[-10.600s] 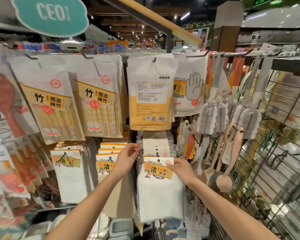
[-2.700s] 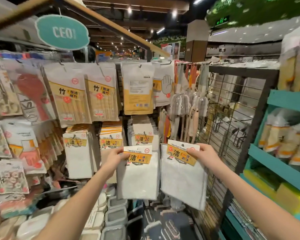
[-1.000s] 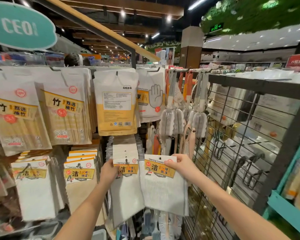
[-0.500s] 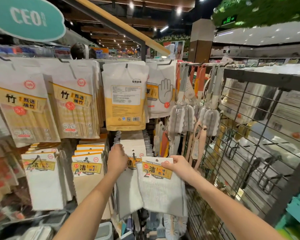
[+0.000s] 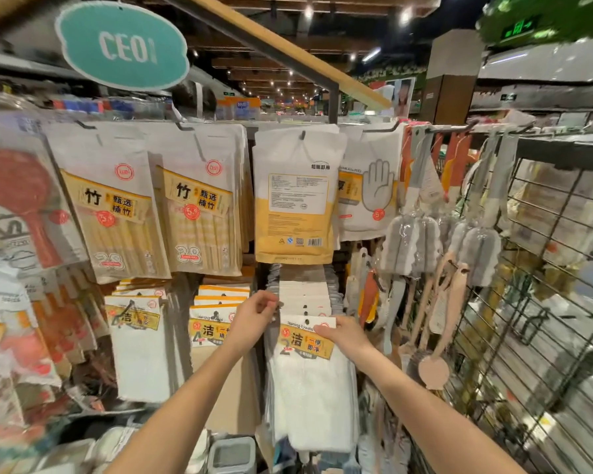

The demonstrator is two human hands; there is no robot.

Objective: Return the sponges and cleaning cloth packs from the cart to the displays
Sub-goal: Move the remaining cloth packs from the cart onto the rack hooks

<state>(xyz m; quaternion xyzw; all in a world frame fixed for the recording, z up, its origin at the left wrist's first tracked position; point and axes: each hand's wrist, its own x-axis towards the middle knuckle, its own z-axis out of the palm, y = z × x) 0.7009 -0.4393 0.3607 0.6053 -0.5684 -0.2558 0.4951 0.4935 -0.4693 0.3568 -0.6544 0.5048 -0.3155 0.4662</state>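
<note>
A white cleaning cloth pack (image 5: 310,398) with a yellow label hangs at the front of a row of like packs (image 5: 305,295) on a peg in the middle of the display. My right hand (image 5: 344,335) grips the right side of its header card. My left hand (image 5: 257,314) is pinched shut at the upper left corner of the same row, by the peg's end, on the top of a second cloth pack whose grey edge (image 5: 269,340) shows behind the front one. The cart and the sponges are out of sight.
Other cloth packs (image 5: 137,350) hang to the left, and bamboo chopstick packs (image 5: 199,213) and a yellow pouch (image 5: 297,196) hang above. Brushes (image 5: 425,295) dangle just to the right. A wire grid rack (image 5: 545,302) stands beyond them, and lidded boxes (image 5: 231,455) sit below.
Both hands rose to the peg. The right hand's pack moved left over the row and now covers the left hand's pack. The left hand shifted up to the peg's end.
</note>
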